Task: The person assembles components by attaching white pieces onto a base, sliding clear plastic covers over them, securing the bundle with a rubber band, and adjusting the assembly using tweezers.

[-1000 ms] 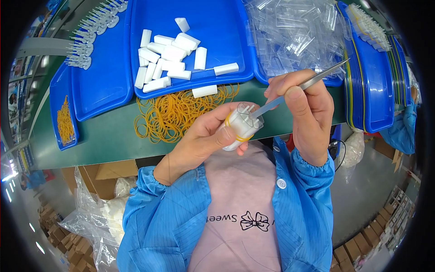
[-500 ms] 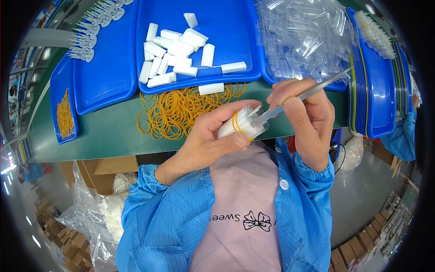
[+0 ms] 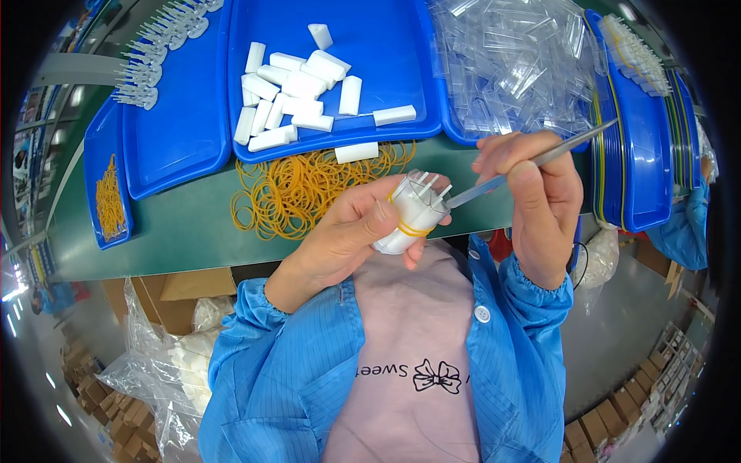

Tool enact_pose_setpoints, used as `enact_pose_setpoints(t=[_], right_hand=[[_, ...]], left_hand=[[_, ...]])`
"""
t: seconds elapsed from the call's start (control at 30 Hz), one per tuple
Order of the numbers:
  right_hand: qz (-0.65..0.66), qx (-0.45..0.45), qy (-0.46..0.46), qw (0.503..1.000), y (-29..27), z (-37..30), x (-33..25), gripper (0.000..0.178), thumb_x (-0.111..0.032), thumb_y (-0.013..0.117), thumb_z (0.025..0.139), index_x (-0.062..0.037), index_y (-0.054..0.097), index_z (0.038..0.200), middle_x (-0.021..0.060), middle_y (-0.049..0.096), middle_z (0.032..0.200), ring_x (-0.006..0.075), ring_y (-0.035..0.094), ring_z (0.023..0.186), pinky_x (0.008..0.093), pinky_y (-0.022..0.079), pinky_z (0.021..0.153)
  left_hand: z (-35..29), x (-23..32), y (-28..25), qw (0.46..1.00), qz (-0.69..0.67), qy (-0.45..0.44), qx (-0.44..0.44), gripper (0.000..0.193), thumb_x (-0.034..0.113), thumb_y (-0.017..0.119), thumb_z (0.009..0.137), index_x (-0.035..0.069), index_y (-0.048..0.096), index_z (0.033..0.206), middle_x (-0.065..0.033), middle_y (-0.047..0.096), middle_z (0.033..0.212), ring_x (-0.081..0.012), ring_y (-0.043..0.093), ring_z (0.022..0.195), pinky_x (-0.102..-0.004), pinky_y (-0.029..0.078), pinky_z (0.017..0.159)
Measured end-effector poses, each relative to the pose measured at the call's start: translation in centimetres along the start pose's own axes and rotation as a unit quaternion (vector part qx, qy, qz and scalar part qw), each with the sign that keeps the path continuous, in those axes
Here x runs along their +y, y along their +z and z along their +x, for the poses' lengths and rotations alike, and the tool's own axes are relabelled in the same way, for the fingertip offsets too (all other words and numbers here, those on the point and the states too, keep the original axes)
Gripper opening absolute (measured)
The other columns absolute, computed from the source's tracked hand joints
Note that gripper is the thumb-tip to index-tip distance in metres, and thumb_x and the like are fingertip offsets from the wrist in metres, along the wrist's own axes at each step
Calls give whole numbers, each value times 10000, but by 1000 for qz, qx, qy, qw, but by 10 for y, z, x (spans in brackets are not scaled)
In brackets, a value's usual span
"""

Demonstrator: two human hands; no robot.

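My left hand (image 3: pixel 345 231) is wrapped round a bundle (image 3: pixel 407 220) of clear plastic pieces about white foam-like blocks, with a yellow rubber band round it. White rod ends (image 3: pixel 430 184) stick out of the bundle's upper right end. Pinched in my right hand (image 3: pixel 532 181) is a slim metal tool (image 3: pixel 567 145), flat and tweezer-like. Its wide end lies at the rim of the bundle, and the pointed end rises to the upper right. Whether the tool touches the bundle I cannot tell. Loose yellow rubber bands (image 3: pixel 289 189) lie in a heap beyond my left hand.
White blocks (image 3: pixel 305 83) fill part of a blue tray (image 3: pixel 378 46); one block (image 3: pixel 356 152) lies before its front edge. Clear plastic pieces (image 3: pixel 517 65) are heaped to the right. Stacked blue trays (image 3: pixel 644 177) stand at far right. A small blue tray (image 3: pixel 94 154) holds more bands.
The metal tool has drawn back from inside the bundle's end, up and to the right. My left fingers have shifted round the bundle, which is turned more upright, showing the rod ends.
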State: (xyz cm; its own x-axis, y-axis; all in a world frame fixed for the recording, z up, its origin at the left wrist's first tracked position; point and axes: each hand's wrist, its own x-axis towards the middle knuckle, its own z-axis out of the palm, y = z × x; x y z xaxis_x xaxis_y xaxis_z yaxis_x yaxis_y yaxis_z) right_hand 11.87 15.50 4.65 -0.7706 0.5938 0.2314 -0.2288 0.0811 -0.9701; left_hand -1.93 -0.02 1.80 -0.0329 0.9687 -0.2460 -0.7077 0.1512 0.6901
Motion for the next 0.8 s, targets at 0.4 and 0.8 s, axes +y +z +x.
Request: enact_pose_setpoints(t=[0.4, 0.8], right_hand=[[-23, -76, -39, 996, 11, 0, -5, 103, -82, 552, 898, 18, 573, 907, 89, 597, 844, 143, 566, 773, 249, 443, 686], [-19, 0, -124, 992, 3, -3, -3, 170, -133, 508, 935, 25, 567, 957, 97, 598, 891, 156, 577, 793, 323, 447, 782]], left_hand=[[-5, 0, -4, 996, -57, -50, -46, 796, 595, 528, 822, -39, 380, 1281, -198, 566, 1073, -182, 595, 683, -259, 487, 561], [-1, -11, -11, 938, -320, -110, -75, 654, 535, 279, 948, 9, 360, 1328, -205, 529, 1088, -258, 573, 818, -338, 470, 679]])
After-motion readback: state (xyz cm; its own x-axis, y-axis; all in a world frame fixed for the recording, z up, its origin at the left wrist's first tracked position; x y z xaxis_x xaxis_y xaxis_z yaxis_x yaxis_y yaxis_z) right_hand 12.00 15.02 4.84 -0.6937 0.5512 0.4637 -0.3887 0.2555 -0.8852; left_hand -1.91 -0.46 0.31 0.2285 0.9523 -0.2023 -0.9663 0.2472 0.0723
